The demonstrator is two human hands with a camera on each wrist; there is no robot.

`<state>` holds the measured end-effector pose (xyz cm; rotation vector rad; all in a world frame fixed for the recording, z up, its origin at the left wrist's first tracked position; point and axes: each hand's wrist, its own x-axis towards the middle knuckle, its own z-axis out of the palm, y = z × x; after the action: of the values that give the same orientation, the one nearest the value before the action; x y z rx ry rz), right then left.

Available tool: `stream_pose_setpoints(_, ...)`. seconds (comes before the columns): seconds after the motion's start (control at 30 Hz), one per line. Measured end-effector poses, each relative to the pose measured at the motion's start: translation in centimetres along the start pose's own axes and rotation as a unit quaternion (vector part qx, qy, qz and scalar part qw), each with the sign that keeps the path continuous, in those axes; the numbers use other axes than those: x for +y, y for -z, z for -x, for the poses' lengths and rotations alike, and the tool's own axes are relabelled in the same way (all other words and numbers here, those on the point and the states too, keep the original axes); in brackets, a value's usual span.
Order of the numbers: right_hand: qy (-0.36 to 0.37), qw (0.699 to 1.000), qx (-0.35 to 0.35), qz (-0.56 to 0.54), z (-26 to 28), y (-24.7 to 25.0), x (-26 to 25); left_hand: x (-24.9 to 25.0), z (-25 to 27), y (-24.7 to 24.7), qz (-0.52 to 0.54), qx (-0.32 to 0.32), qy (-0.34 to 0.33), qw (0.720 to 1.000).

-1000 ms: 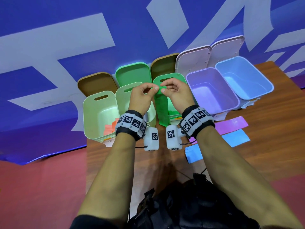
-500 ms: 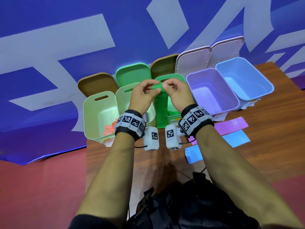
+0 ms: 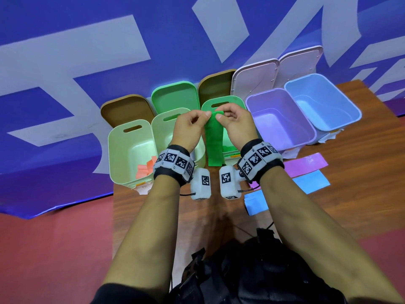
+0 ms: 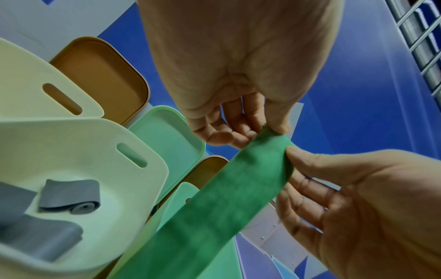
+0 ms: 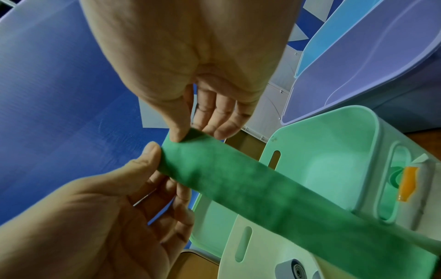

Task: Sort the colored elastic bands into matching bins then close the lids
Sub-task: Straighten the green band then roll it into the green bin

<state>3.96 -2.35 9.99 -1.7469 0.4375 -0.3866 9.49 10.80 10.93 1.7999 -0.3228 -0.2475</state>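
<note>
A long dark green elastic band hangs straight down in front of the open green bin. My left hand and right hand both pinch its top end between thumb and fingers, side by side. In the left wrist view the green band runs from my left hand toward the camera. In the right wrist view the band crosses over the green bin, with my right hand pinching it. A purple band and blue bands lie on the table.
Several open bins stand in a row: a pale one with orange bands, a pale one holding grey bands, a purple bin and a blue bin. Their lids lean against the blue backdrop behind.
My two hands have drawn closer together at the band's top end. The band still hangs in front of the green bin.
</note>
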Motion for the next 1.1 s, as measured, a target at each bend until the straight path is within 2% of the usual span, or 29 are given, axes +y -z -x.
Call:
stream_pose_setpoints(0.2,-0.014,1.0,-0.007,0.016,-0.2,0.0,0.5,-0.3,0.3,-0.4,0.016,0.015,0.013,1.0)
stream_pose_setpoints(0.33,-0.006,0.999,-0.011,0.037,0.0,0.2,0.8,-0.5,0.2,-0.5,0.052,0.002,-0.016,0.999)
stream_pose_setpoints(0.5,0.002,0.997,-0.012,0.071,0.4,0.2,0.8,-1.0,-0.1,-0.6,0.014,0.008,-0.019,1.0)
stream_pose_setpoints(0.63,-0.009,1.0,-0.013,0.004,0.5,0.0,0.8,-1.1,-0.1,-0.6,-0.006,0.019,-0.02,1.0)
stream_pose_setpoints(0.73,0.018,0.999,-0.028,-0.013,0.4,-0.2,0.9,-1.0,0.1,-0.5,-0.02,0.019,-0.014,1.0)
stream_pose_setpoints(0.9,0.02,1.0,-0.015,0.01,0.3,-0.2,1.1,-0.8,0.5,-0.4,0.011,0.014,0.009,1.0)
stream_pose_setpoints(1.0,0.023,0.999,-0.006,0.028,0.4,-0.1,1.4,-0.6,0.7,-0.4,0.064,-0.001,-0.014,0.998)
stream_pose_setpoints(1.1,0.026,0.998,-0.005,0.049,0.6,0.1,1.3,-1.0,0.7,-0.5,0.052,0.001,-0.024,0.998)
